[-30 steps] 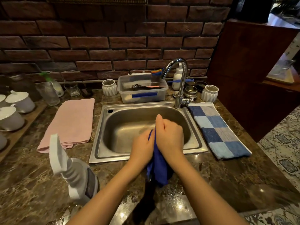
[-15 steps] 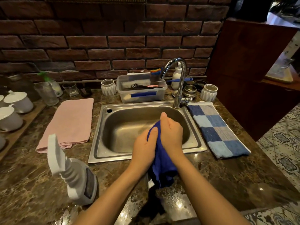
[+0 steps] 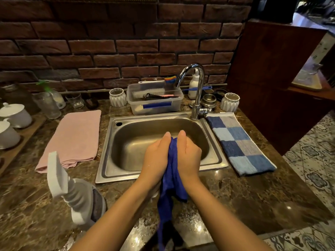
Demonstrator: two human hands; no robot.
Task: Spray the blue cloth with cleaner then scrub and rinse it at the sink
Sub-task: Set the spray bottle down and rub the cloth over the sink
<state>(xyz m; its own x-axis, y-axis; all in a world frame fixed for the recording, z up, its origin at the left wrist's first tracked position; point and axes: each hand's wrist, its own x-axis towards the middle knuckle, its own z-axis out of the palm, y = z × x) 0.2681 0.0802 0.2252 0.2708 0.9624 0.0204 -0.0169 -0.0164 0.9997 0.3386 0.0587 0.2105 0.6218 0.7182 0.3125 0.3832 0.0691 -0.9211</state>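
Observation:
The blue cloth (image 3: 171,180) is bunched between my two palms above the near rim of the steel sink (image 3: 212,151). My left hand (image 3: 157,156) presses it from the left and my right hand (image 3: 189,156) from the right, fingers pointing away from me. The cloth's tail hangs down over the wet counter edge. The white spray bottle (image 3: 76,194) stands on the counter at my near left, apart from both hands. The chrome tap (image 3: 196,91) rises at the sink's back right; no water shows running.
A folded pink towel (image 3: 74,140) lies left of the sink and a blue checked towel (image 3: 239,144) right of it. Behind the sink stands a clear plastic tub (image 3: 154,104) of brushes, white cups, glasses and a soap bottle. White lidded pots sit far left.
My hands have rubbed the cloth back and forth: the left hand slid forward level with the right, and more of the cloth now hangs below my wrists.

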